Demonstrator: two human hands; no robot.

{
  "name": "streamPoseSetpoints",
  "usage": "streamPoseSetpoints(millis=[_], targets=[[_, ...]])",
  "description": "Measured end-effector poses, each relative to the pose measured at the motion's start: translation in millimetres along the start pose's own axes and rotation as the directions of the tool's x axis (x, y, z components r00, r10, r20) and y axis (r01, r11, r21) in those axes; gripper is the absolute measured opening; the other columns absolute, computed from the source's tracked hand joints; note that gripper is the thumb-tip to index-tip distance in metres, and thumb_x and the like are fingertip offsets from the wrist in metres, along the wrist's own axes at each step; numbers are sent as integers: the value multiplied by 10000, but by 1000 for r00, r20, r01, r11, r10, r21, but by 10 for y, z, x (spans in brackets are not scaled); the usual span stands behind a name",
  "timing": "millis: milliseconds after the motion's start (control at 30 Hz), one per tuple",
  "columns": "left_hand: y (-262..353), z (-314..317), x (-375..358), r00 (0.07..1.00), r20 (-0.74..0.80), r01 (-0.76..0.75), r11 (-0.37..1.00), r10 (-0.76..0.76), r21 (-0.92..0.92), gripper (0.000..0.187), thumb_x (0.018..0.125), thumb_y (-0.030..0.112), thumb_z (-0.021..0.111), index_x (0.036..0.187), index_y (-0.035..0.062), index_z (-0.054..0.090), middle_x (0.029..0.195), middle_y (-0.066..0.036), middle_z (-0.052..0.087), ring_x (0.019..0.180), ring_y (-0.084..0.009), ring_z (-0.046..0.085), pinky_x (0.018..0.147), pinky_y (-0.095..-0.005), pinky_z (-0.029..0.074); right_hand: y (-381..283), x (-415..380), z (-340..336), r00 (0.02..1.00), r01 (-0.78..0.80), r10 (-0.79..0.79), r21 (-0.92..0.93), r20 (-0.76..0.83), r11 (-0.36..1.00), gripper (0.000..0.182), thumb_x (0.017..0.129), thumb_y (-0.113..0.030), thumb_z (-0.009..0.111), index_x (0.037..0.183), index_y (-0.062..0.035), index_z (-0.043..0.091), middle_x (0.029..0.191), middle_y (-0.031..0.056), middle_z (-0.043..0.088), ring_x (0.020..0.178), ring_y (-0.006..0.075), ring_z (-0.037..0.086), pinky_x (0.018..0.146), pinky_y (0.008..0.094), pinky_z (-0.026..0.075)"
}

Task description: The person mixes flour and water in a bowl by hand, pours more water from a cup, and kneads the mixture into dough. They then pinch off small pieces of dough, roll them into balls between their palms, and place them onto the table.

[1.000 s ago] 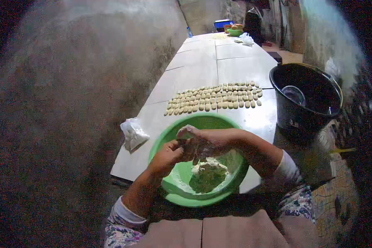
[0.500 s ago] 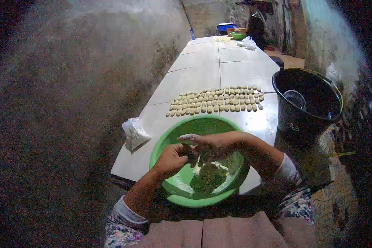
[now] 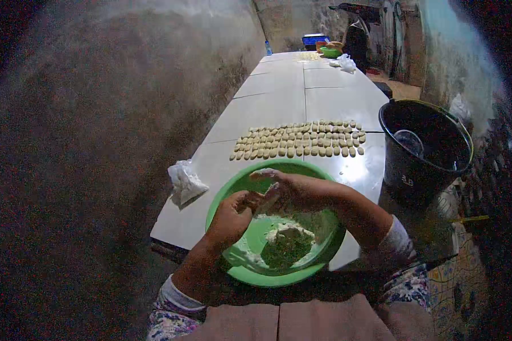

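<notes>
A round green plastic bowl (image 3: 276, 279) sits at the near edge of the long white tiled table (image 3: 273, 105), holding a lump of greenish dough (image 3: 290, 249). Over it, perhaps so bits drop back in, the left hand (image 3: 231, 219) has bent fingers and the floury right hand (image 3: 289, 190) is partly open. One cannot tell if the left pinches anything. By the left edge lies a see-through plastic bag of white powder (image 3: 186, 183), likely for easy reach. Farther on, small pale oval dough pieces (image 3: 290, 152) lie in rows, maybe to stop sticking.

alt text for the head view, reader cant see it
A left hand and right hand are close together above a green bowl holding a white-dusted mound. Beyond, pale lumps lie in rows on a white table; bag at left, black bucket at right.
</notes>
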State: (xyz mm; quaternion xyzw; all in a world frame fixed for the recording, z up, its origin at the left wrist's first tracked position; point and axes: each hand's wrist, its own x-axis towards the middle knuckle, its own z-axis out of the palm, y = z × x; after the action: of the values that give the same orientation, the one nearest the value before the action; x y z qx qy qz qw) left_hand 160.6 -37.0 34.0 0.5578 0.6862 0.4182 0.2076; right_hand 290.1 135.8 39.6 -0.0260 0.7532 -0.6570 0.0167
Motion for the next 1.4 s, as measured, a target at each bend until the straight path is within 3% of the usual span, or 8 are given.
streamPoseSetpoints(millis=[67, 133, 233, 467, 933, 1067, 1333, 1400], targets=[[-19, 13, -1, 1000, -22, -24, 978, 20, -205, 308, 843, 18, 499, 1146, -23, 537, 1081, -114, 604, 1009, -166, 573, 876, -298, 459, -56, -34, 41, 999, -22, 25, 77, -39, 997, 812, 757, 127, 573, 1426, -127, 190, 1140, 185, 588, 985, 228, 599, 832, 342, 491], [8, 11, 6, 998, 24, -51, 995, 54, -89, 358, 850, 25, 493, 1206, -14, 498, 1108, -116, 590, 1029, -186, 567, 895, -306, 454, -52, -29, 117, 993, 63, -42, 194, -111, 979, 420, 969, -357, 365, 1301, -102, 390, 997, 127, 638, 715, 193, 599, 606, 327, 488], [84, 77, -15, 994, 109, 50, 939, -14, -340, 401, 848, -17, 490, 1249, -5, 468, 1146, -120, 575, 1053, -176, 552, 907, -323, 450, -52, -12, 168, 992, 101, -84, 197, -92, 975, 448, 957, -404, 363, 1259, -77, 408, 948, 110, 633, 699, 209, 594, 597, 350, 486], [-92, 63, 107, 982, 164, 150, 902, -89, -405, 304, 793, -55, 553, 1091, -20, 599, 1034, -99, 642, 951, -161, 603, 860, -314, 478, 19, -22, 201, 991, 130, -128, -79, 28, 988, 488, 828, -42, 618, 1255, -107, 390, 870, 84, 615, 735, 132, 561, 693, 308, 489], [-200, 50, 51, 1000, -21, 2, 998, -4, -65, 146, 875, 88, 530, 918, -19, 621, 793, -91, 649, 776, -152, 607, 745, -325, 479, -71, -22, 114, 991, -8, 24, 128, -128, 992, 450, 799, 50, 553, 1231, -54, 481, 845, 62, 572, 732, 132, 540, 641, 273, 466], [-76, 28, 12, 990, 101, 90, 991, -100, 100, 119, 805, 72, 539, 839, 4, 630, 790, -78, 643, 784, -175, 608, 760, -316, 472, -12, -45, 131, 970, 85, -156, -342, -185, 936, 293, 791, 45, 556, 1071, -38, 554, 820, 28, 559, 692, 105, 498, 593, 257, 439], [32, 63, 3, 993, 90, 101, 968, -83, -231, 408, 818, 15, 624, 1200, 11, 480, 1037, -94, 625, 933, -150, 592, 818, -273, 464, 49, 25, 9, 998, -59, 68, 343, -14, 937, 367, 921, -161, 492, 1265, -58, 418, 1009, 103, 538, 805, 194, 603, 719, 307, 494], [-95, 103, 44, 987, 95, 153, 933, -129, -324, 337, 799, 19, 653, 1114, -16, 541, 989, -75, 641, 900, -139, 598, 795, -277, 478, 75, 21, 61, 957, 282, -290, -174, -19, 943, 471, 843, -32, 590, 1262, -33, 376, 941, 122, 606, 852, 217, 610, 759, 332, 493]])
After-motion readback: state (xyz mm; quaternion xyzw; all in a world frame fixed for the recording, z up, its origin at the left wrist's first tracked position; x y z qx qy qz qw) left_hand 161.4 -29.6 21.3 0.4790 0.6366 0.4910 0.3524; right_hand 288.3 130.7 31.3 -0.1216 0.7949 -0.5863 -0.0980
